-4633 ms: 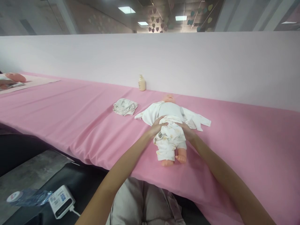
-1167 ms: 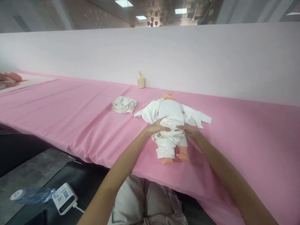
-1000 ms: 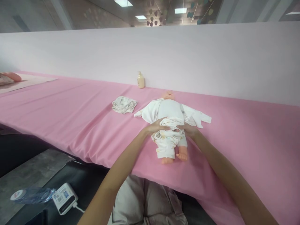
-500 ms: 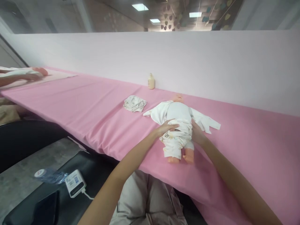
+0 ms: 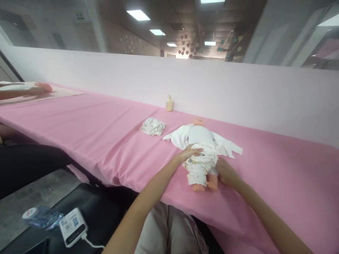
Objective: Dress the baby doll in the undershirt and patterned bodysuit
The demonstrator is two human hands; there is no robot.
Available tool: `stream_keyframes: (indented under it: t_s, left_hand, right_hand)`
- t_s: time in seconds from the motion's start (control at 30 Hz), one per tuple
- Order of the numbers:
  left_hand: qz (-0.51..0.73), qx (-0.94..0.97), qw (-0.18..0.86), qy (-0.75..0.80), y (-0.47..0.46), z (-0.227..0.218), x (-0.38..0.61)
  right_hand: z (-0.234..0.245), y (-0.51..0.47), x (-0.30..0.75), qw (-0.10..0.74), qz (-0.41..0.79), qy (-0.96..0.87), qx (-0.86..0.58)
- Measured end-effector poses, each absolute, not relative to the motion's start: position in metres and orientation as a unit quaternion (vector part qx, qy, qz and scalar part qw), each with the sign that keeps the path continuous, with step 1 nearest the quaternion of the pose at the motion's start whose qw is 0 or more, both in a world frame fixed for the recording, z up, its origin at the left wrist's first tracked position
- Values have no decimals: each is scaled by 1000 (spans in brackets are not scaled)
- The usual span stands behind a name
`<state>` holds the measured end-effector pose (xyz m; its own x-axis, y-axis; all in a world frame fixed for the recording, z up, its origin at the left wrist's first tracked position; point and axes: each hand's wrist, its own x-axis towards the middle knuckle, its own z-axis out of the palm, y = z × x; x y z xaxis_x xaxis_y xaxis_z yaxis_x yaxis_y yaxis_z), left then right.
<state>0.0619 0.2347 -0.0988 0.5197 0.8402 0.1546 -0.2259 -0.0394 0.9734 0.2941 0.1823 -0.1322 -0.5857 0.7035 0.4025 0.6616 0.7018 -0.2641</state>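
Note:
A baby doll [image 5: 199, 135] lies on its back on the pink table cloth [image 5: 106, 134], head towards the wall, feet towards me. It wears an open white top and patterned white trousers [image 5: 198, 168] bunched at the waist. My left hand [image 5: 190, 152] rests on the doll's waist, fingers curled over the trouser waistband. My right hand [image 5: 225, 171] lies beside the doll's far leg near the foot; its fingers touch the trouser leg, and their grip is hidden.
A folded small cloth [image 5: 153, 126] lies left of the doll. A small cream bottle [image 5: 169, 104] stands at the wall. Another person's arm and a second doll [image 5: 39, 88] are at the far left. A water bottle [image 5: 39, 217] and a white device [image 5: 72, 225] sit below the table.
My right hand slid from the doll's waist down to its lower leg. My left hand stayed on the waist. The view tilted upward and shifted.

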Motion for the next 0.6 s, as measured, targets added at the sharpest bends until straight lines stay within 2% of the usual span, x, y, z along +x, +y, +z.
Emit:
stream_keyframes:
  t_s: [0.13, 0.2, 0.33, 0.5, 0.6]
  left_hand:
    - [412, 581, 648, 270, 237, -100, 61]
    - [415, 576, 645, 282, 239, -100, 60]
    - [411, 587, 638, 282, 241, -97, 59]
    - [386, 645, 602, 268, 236, -85, 60]
    - [339, 720, 547, 259, 229, -76, 59]
  right_hand:
    - [-133, 189, 293, 221, -66, -913, -337]
    - [-135, 191, 293, 238, -74, -913, -324]
    - [-142, 191, 293, 316, -13, -880, -354]
    - [-142, 189, 286, 465, 97, -704, -528]
    - [-135, 189, 279, 482, 138, -627, -596]
